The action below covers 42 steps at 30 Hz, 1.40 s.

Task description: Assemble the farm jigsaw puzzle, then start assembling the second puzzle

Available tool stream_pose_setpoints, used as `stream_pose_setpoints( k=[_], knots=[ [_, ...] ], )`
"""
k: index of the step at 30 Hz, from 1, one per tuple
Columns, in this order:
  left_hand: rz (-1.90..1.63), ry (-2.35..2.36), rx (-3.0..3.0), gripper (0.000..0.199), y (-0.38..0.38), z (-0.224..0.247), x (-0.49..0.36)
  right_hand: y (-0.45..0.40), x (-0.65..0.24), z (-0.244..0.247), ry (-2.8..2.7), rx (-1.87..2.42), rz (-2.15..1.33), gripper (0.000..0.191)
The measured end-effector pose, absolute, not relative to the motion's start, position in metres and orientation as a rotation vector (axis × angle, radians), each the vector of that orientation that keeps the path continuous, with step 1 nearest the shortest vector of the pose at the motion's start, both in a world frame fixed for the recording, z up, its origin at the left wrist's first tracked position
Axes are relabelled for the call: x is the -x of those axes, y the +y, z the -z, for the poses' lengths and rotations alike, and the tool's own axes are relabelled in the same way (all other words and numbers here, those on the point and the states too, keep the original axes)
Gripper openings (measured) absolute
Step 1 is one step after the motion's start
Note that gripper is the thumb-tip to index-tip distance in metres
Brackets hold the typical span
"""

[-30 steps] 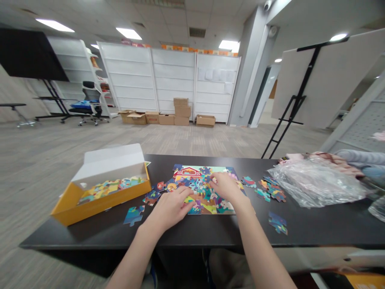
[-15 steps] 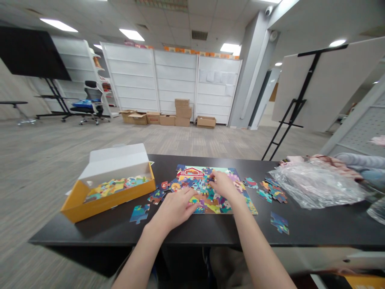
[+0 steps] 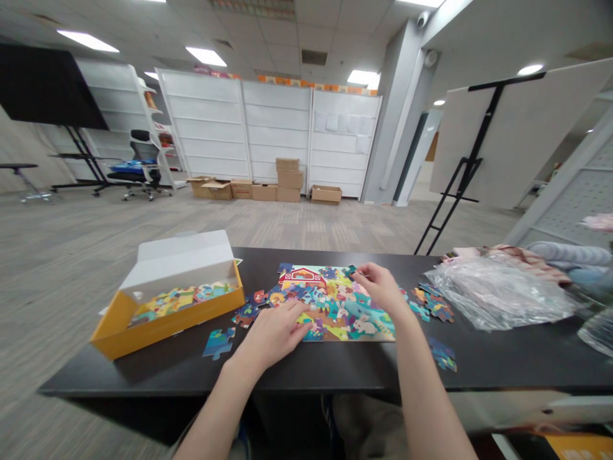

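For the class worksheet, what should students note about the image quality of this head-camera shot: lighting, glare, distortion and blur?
In the head view, the ceiling lights light the scene fairly evenly, with a pale sheen on the clear plastic bag; wide-angle distortion makes the easel lean toward the frame edge; the right hand and jigsaw puzzle show no strong blur.
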<state>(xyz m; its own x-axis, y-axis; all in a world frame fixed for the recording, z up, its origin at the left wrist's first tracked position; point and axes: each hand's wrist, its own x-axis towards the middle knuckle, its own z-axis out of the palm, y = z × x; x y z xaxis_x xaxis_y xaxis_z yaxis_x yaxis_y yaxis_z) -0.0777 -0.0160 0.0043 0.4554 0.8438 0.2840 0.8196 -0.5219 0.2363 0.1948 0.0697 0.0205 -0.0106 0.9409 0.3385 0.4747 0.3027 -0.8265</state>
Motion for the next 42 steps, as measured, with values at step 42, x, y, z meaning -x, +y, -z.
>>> stream_pose_setpoints(
  k=[42],
  knots=[
    [-0.947,1.351,-2.299,0.022,-0.008,-0.004,0.065,0.052,-0.21,-0.012,-1.461,1.259,-0.712,0.026]
  ],
)
